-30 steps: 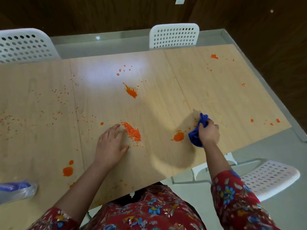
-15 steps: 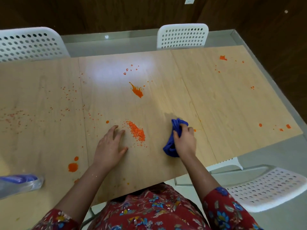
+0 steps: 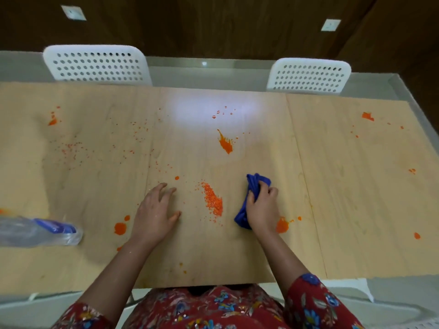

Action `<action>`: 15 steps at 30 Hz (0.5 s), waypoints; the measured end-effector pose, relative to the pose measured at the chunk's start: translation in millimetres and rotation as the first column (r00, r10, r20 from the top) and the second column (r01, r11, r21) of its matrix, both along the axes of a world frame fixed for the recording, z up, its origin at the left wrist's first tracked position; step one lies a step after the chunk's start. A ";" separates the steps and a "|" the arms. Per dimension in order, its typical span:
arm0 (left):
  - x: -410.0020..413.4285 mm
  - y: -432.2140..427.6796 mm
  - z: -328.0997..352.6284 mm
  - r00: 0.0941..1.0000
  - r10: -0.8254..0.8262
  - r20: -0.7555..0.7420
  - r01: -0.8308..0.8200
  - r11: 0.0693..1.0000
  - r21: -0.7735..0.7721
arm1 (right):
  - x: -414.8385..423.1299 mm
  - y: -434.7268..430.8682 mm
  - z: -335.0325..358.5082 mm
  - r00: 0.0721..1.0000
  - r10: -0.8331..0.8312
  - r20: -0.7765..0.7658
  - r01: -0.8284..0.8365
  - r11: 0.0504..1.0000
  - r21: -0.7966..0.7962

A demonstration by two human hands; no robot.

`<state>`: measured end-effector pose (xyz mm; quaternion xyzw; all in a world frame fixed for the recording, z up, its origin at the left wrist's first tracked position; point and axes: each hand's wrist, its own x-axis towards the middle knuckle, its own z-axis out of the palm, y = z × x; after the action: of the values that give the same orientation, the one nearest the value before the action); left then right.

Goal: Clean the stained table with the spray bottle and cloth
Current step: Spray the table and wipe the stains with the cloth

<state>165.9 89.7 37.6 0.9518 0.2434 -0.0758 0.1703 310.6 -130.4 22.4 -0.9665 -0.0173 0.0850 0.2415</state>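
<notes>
Spanning nearly the whole view, the table carries orange stains from edge to edge: a streaked splash toward the far edge at the middle, a grainy patch between the hands, a blot just beside the right wrist, round drops near the left hand, and small marks toward the far left and far right corners.

The spray bottle lies on its side at the left edge, well apart from both hands; a careless elbow could, I judge, roll it off. Its blue band shows no readable writing, and no brand or label can be made out anywhere.

The right hand is clenched around the bunched blue cloth, pressing it to the wood toward the near edge. The left hand rests flat with fingers spread, holding nothing.

The likeliest risk is smearing: a dry, balled cloth dragged through the grainy patch could spread it wider or push bits over the near edge onto the lap.
</notes>
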 end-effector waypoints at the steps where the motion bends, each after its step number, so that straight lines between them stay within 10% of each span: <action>1: -0.8 4.6 0.3 1.000 0.026 -0.005 -0.026 1.000 -0.001 | -1.3 8.4 -1.7 0.999 0.038 -0.002 -0.038 0.999 -0.005; 9: -0.1 57.9 8.4 0.983 0.183 -0.020 -0.183 0.983 -0.019 | 26.8 80.8 6.0 0.925 0.380 0.028 -0.380 0.914 0.145; 15: 13.7 84.5 2.0 0.969 0.246 -0.010 -0.247 0.968 -0.049 | 36.5 98.1 -3.2 0.872 0.489 0.028 -0.486 0.871 -0.067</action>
<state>179.6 174.2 39.7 0.9095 0.3581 -0.0621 0.2016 347.1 -32.3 19.2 -0.9391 -0.2633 0.1223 0.1837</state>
